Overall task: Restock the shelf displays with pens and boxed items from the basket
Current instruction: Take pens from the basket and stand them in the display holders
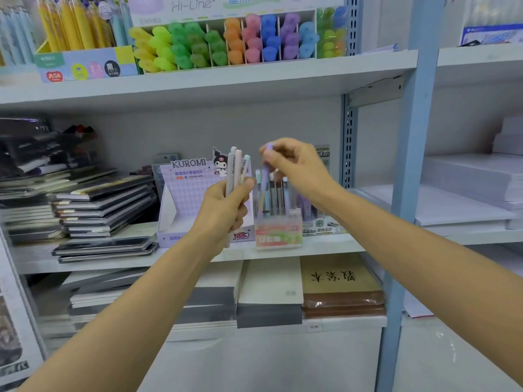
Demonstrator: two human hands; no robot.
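Right hand pinches a slim lilac plastic pen over the clear display box at the shelf edge; left hand grips pastel pens. Tilt risks snagging.

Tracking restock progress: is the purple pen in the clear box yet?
Partway in: the purple pen's lower end is inside the clear box, its top pinched by the right hand.

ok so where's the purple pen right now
In the head view the purple pen is pinched in the right hand, just right of centre, its lower end down at the clear pen display on the middle shelf, beside the Kuromi box.
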